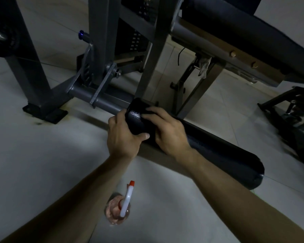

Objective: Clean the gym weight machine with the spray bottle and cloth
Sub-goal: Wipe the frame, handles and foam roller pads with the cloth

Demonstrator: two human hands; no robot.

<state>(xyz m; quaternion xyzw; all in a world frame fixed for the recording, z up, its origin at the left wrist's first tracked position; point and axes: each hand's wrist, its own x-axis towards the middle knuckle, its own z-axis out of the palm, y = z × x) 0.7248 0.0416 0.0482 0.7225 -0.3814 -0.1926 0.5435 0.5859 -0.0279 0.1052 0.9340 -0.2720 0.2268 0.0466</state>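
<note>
Fingers (117,118) of left hand (123,137) curl round the end of the black cylindrical roller pad (218,151), thumb clamped across its near side. Right hand (167,132) sits just beside it, fingers pressed together and bent over the pad's top. I can't tell in this dim light if a cloth is under them. A wet sheen patch lies between the hands. Spray bottle (119,207), clear with pinkish liquid and a white trigger, stands on the pale tile floor (42,172) between my forearms.

The clear plastic spray bottle (120,206) stands on the pale tiled floor (33,163), lower centre; the black padded roller (218,146) lies behind it, mid-frame.
</note>
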